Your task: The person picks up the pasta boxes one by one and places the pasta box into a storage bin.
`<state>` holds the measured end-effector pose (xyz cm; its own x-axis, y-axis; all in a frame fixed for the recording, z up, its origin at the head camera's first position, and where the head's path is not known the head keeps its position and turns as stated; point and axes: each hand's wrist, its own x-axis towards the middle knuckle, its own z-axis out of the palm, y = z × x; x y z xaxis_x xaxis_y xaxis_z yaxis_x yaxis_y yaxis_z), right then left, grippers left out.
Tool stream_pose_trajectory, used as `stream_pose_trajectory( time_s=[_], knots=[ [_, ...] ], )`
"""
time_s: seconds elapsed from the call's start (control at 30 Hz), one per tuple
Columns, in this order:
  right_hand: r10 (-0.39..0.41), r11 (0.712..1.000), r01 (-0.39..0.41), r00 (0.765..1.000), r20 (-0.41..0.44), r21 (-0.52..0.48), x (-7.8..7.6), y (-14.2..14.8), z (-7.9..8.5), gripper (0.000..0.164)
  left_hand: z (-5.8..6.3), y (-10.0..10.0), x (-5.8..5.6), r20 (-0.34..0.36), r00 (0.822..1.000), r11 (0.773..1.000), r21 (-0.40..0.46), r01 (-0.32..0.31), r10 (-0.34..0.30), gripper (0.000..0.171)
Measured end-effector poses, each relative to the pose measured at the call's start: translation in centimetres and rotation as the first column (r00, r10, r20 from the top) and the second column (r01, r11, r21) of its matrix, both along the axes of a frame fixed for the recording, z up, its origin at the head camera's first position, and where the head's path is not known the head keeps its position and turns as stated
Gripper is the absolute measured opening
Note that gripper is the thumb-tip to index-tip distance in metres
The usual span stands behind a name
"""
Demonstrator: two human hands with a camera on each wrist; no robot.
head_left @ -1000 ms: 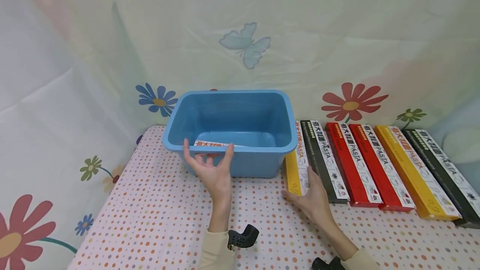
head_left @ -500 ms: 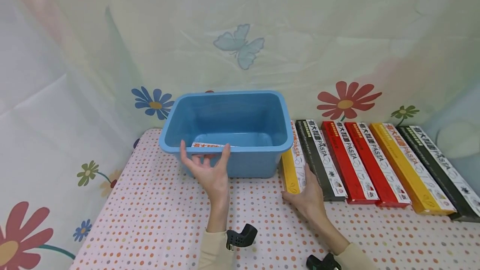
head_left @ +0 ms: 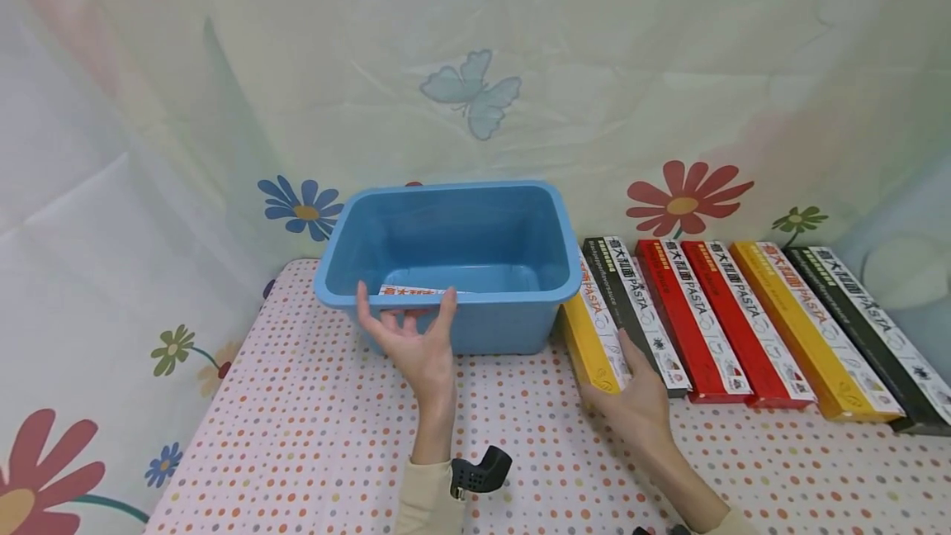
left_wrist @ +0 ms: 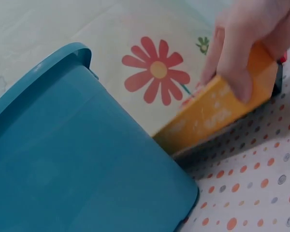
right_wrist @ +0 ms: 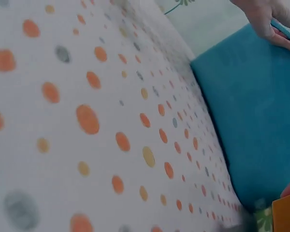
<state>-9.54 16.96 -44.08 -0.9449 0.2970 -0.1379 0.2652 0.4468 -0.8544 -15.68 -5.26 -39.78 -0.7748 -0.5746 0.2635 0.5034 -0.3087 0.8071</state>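
A blue plastic bin (head_left: 505,324) stands at the middle of the table, and a pasta box (head_left: 409,291) with orange lettering lies inside, mostly hidden by the front wall. My left hand (head_left: 419,353) holds the bin's front rim, thumb and one finger reaching over it. To the right of the bin, my right hand (head_left: 635,399) grips the near end of a yellow pasta box (head_left: 592,345) between thumb and fingers. In the left wrist view that box slants, with shadow beneath it, its far part hidden behind the bin.
Right of the held box lie a black pasta box (head_left: 631,304), two red boxes (head_left: 687,329), another yellow box (head_left: 817,337) and a second black box (head_left: 877,333), side by side. A flowered curtain (head_left: 557,106) hangs behind the dotted tablecloth (head_left: 312,436).
My right hand has shifted slightly right with the yellow pasta box's near end, which has risen and turned toward the black box. My left hand stays at the bin's rim.
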Motion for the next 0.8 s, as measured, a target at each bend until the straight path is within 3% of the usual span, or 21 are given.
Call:
stream_pose_trajectory(
  time_s=[0.27,0.47,0.63,0.8],
  knots=[
    [-0.014,0.999,0.014,1.0,0.017,0.043,1.5,3.9,2.8,0.111,0.0,0.0,-0.1,-0.016,1.0,1.0,-0.001,0.005,-0.005,0.111],
    [0.005,0.99,0.01,0.994,-0.105,0.144,1.8,7.3,5.7,0.106,-0.1,0.1,-0.1,-0.02,1.0,1.0,-0.008,-0.004,0.004,0.111],
    [0.101,0.983,-0.059,0.964,-0.246,0.174,1.3,9.1,7.6,0.106,-0.2,0.0,-0.2,-0.016,1.0,1.0,-0.01,-0.011,0.011,0.111],
    [0.239,0.959,-0.173,0.918,-0.317,0.225,0.0,10.0,9.5,0.106,-0.3,0.0,-0.1,-0.016,1.0,1.0,-0.015,-0.004,0.004,0.112]
  ],
)
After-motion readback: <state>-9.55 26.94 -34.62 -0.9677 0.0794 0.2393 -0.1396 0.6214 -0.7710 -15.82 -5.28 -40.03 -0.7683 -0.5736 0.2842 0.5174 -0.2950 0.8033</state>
